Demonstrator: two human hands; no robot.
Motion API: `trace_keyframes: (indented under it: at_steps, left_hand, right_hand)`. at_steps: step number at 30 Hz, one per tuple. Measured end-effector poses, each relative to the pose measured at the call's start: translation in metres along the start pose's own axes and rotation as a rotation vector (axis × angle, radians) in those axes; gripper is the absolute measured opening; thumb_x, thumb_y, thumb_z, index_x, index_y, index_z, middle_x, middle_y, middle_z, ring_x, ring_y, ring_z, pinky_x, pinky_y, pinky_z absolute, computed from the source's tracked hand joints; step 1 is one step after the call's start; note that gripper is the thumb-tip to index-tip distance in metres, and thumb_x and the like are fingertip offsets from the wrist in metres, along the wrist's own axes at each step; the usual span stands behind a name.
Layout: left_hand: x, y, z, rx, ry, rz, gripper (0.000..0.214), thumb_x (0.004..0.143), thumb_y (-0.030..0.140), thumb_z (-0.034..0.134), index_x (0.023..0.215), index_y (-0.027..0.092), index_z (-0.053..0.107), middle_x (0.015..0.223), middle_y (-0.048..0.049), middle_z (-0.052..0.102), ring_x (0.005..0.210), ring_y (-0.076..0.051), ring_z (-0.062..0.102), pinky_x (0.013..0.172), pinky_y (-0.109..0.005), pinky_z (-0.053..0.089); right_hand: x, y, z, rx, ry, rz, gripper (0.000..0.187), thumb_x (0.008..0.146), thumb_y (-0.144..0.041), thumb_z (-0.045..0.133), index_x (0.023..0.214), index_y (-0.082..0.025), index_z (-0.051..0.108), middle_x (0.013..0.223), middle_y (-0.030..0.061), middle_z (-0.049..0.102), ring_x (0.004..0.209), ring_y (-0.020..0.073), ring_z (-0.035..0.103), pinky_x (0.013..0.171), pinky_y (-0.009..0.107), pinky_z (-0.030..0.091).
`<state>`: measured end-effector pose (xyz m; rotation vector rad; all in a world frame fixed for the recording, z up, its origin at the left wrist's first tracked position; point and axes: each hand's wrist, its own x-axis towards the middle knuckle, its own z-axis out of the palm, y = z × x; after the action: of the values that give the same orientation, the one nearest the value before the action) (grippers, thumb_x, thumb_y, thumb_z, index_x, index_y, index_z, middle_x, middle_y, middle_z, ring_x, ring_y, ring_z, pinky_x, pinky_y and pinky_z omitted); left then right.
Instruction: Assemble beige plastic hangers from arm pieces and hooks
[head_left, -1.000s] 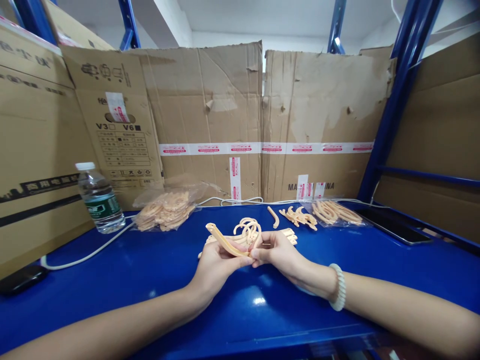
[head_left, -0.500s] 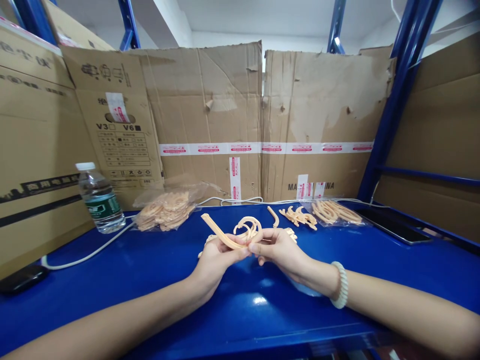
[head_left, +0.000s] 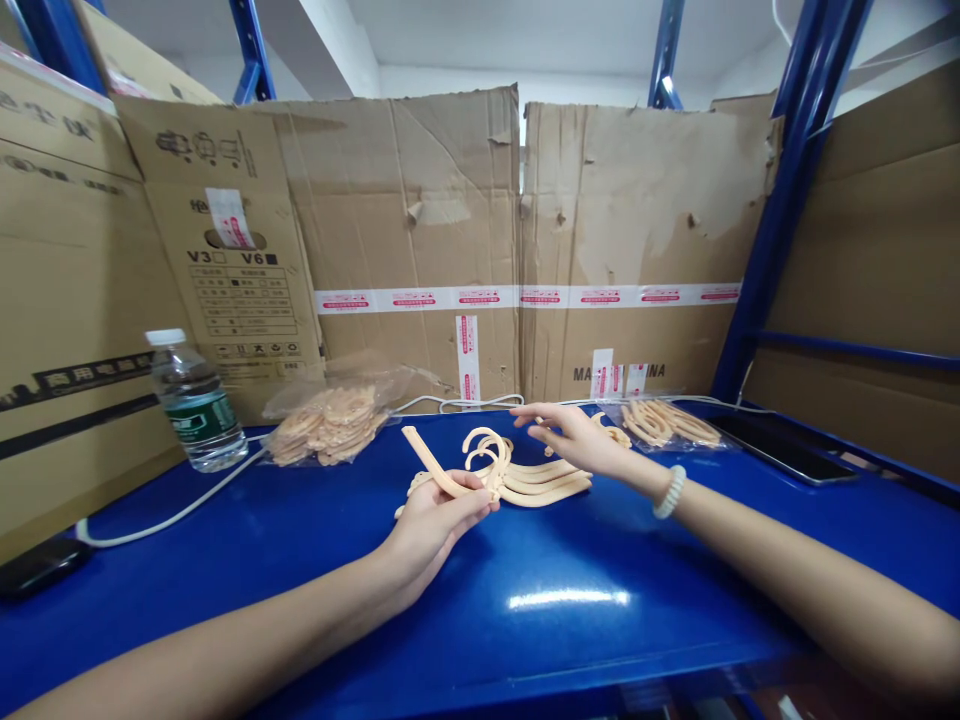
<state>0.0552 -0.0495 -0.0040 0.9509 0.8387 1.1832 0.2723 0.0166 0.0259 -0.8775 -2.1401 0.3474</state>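
My left hand [head_left: 435, 515] is closed on a beige hanger part [head_left: 429, 460], a straight arm that slants up to the left, with a curved hook apparently joined at my fingertips. Behind it lie several beige hangers [head_left: 551, 487], stacked on the blue table with their hooks upward; my left hand partly covers them. My right hand [head_left: 576, 438] hovers past the stack's right side, fingers stretched out and apart, holding nothing. Close behind its fingers a loose beige piece is mostly hidden. Other loose curved pieces [head_left: 616, 432] show just beyond that hand.
Clear plastic bags of beige parts lie at back left [head_left: 330, 425] and back right [head_left: 667, 422]. A water bottle [head_left: 199, 415] stands at left, near a white cable [head_left: 161, 525] and a black object [head_left: 43, 562]. A phone [head_left: 784, 450] lies at right. Cardboard [head_left: 405, 240] walls the back.
My right hand has let go of the hanger part and moved back and to the right, its fingers opening. My left hand keeps its hold in nearly the same place.
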Motion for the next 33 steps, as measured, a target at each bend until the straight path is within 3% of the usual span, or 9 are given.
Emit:
trace_keyframes:
  at_steps: [3,5,7,16,21,24,27,30,33]
  left_hand:
    - [0.000,0.001,0.001,-0.015,0.005,-0.011,0.022,0.061,0.007,0.078,0.075,0.011,0.061,0.072,-0.0070,0.071,0.075,-0.017,0.069,0.079,-0.024,0.054]
    - [-0.001,0.001,0.002,-0.017,0.011,-0.015,0.019,0.064,0.004,0.075,0.075,0.011,0.061,0.073,-0.0077,0.071,0.076,-0.017,0.069,0.079,-0.024,0.055]
    - [-0.001,0.001,0.002,-0.019,0.018,-0.014,0.017,0.066,0.002,0.073,0.075,0.011,0.061,0.074,-0.0080,0.071,0.076,-0.017,0.069,0.079,-0.024,0.055]
    - [0.000,0.002,0.001,-0.047,0.023,-0.020,0.015,0.068,0.001,0.071,0.075,0.010,0.061,0.076,-0.0086,0.070,0.078,-0.018,0.070,0.082,-0.026,0.055]
    - [0.001,0.002,-0.002,-0.049,-0.043,0.002,0.015,0.065,0.007,0.076,0.076,0.009,0.065,0.080,-0.0095,0.071,0.080,-0.017,0.068,0.084,-0.026,0.054]
    - [0.000,0.001,-0.003,-0.021,-0.073,0.003,0.018,0.063,0.012,0.079,0.076,0.009,0.068,0.082,-0.0100,0.071,0.080,-0.017,0.067,0.083,-0.026,0.053]
    - [-0.001,0.002,-0.002,0.006,-0.069,-0.005,0.022,0.060,0.015,0.082,0.079,0.008,0.071,0.085,-0.0105,0.072,0.079,-0.016,0.066,0.084,-0.027,0.052]
    - [-0.001,0.002,-0.003,0.035,-0.078,-0.002,0.025,0.059,0.018,0.083,0.080,0.009,0.073,0.081,-0.0091,0.071,0.076,-0.015,0.064,0.081,-0.025,0.051]
    - [0.002,0.000,-0.005,0.062,-0.103,0.014,0.024,0.060,0.019,0.083,0.080,0.010,0.074,0.072,-0.0059,0.069,0.069,-0.011,0.060,0.072,-0.022,0.049]
  right_hand:
    - [0.004,0.032,-0.012,-0.399,-0.188,-0.131,0.049,0.076,0.001,0.051,0.119,-0.019,0.062,0.117,0.0109,0.064,0.112,0.0233,0.054,0.097,0.040,0.043]
    - [0.002,0.045,-0.012,-0.507,-0.341,-0.171,0.051,0.074,0.003,0.050,0.119,-0.019,0.063,0.118,0.0111,0.064,0.113,0.0227,0.055,0.098,0.037,0.042]
    - [0.001,0.049,-0.009,-0.543,-0.417,-0.169,0.048,0.077,0.003,0.048,0.117,-0.018,0.064,0.116,0.0107,0.065,0.110,0.0209,0.058,0.097,0.033,0.042]
    - [0.002,0.048,-0.005,-0.591,-0.367,-0.091,0.029,0.079,-0.001,0.050,0.092,-0.014,0.072,0.090,0.0107,0.071,0.082,0.0189,0.065,0.074,0.026,0.048]
    - [0.001,0.042,-0.008,-0.572,-0.233,-0.090,0.024,0.082,-0.005,0.049,0.085,-0.015,0.071,0.085,0.0102,0.069,0.085,0.0198,0.062,0.075,0.028,0.047]
    - [0.001,0.028,-0.014,-0.363,0.045,-0.023,0.021,0.087,-0.014,0.047,0.093,-0.016,0.068,0.084,0.0086,0.070,0.080,0.0186,0.064,0.074,0.031,0.049]
    - [0.000,0.011,-0.020,0.111,0.356,0.102,0.020,0.087,-0.031,0.053,0.095,-0.016,0.063,0.072,0.0046,0.067,0.059,0.0150,0.062,0.056,0.028,0.048]
    - [-0.003,-0.007,-0.021,0.537,0.470,0.180,0.029,0.079,-0.040,0.063,0.094,-0.016,0.059,0.091,0.0075,0.069,0.059,0.0126,0.063,0.052,0.025,0.049]
    - [-0.009,-0.028,-0.014,0.791,0.469,0.286,0.035,0.073,-0.041,0.071,0.094,-0.016,0.061,0.098,0.0087,0.068,0.069,0.0133,0.066,0.058,0.024,0.051]
